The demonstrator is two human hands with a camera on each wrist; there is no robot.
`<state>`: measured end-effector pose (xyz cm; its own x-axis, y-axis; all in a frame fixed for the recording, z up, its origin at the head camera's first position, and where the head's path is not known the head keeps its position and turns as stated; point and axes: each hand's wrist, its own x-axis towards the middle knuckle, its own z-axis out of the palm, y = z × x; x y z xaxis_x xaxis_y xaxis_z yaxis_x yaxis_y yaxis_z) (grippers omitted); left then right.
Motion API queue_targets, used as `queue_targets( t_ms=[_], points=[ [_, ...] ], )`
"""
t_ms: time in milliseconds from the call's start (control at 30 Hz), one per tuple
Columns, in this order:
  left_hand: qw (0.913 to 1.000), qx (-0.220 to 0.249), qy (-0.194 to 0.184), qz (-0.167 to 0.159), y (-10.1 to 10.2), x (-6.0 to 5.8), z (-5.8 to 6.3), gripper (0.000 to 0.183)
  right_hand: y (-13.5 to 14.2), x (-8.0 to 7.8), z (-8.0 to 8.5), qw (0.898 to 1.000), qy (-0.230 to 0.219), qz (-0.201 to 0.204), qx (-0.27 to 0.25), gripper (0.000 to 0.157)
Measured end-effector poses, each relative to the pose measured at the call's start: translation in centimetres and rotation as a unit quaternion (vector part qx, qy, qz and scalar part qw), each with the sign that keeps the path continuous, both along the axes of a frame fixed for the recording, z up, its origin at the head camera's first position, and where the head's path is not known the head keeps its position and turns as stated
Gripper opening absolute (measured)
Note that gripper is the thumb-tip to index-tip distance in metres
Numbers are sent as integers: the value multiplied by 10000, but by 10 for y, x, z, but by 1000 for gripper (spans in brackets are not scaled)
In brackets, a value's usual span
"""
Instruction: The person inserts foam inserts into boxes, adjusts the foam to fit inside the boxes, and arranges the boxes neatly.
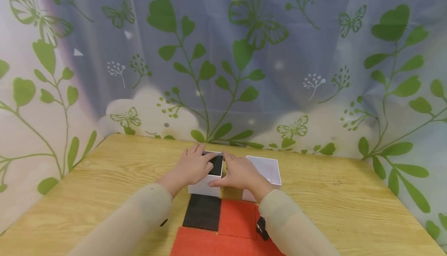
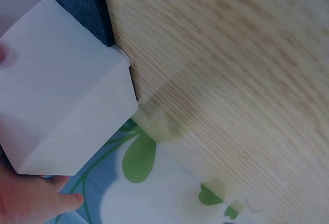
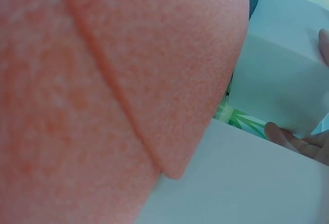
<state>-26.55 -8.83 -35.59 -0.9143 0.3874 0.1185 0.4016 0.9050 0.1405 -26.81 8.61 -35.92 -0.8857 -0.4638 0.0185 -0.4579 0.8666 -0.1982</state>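
A white box (image 1: 204, 186) with a black inside or insert (image 1: 217, 166) stands open-topped on the table. My left hand (image 1: 193, 166) lies over its top left, fingers stretched toward the far rim. At its right edge my right hand (image 1: 240, 172) holds the box, thumb on the front wall and fingers by the rim. The left wrist view shows the box's white wall (image 2: 56, 75) and the left fingers beyond its top edge. A second white open box (image 1: 264, 166) stands just right of the right hand, partly hidden by it.
Before the boxes lie a black square mat (image 1: 202, 211) and red felt-like mats (image 1: 237, 218). A small black object (image 1: 262, 228) shows beside the right sleeve. The wooden table (image 1: 335, 194) ends at a leaf-patterned curtain (image 1: 209, 73).
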Motion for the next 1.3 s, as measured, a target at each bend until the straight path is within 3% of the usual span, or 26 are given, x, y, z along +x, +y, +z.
queue_targets(
  t_ms=[567,733,833,1000,1200,1300],
  points=[
    [9995,-99,-187,-232,3,4,2,44,3,-1,0,10000,-11,-5,-59,112],
    [9973,106,415,-598,0,11,0,40,2,-3,-1,10000,48,46,-41,113],
    [9906,245,859,-1033,-4,22,-2,34,1,-3,-1,9999,43,88,36,113],
    [9806,441,1165,-1513,-6,35,-4,27,0,-2,0,9999,62,56,70,109],
    [9796,361,1125,-1624,-5,39,-9,29,1,0,1,9998,153,77,80,103],
    [9763,535,1356,-1600,-6,41,-10,25,0,0,1,9998,176,101,68,104]
  ],
)
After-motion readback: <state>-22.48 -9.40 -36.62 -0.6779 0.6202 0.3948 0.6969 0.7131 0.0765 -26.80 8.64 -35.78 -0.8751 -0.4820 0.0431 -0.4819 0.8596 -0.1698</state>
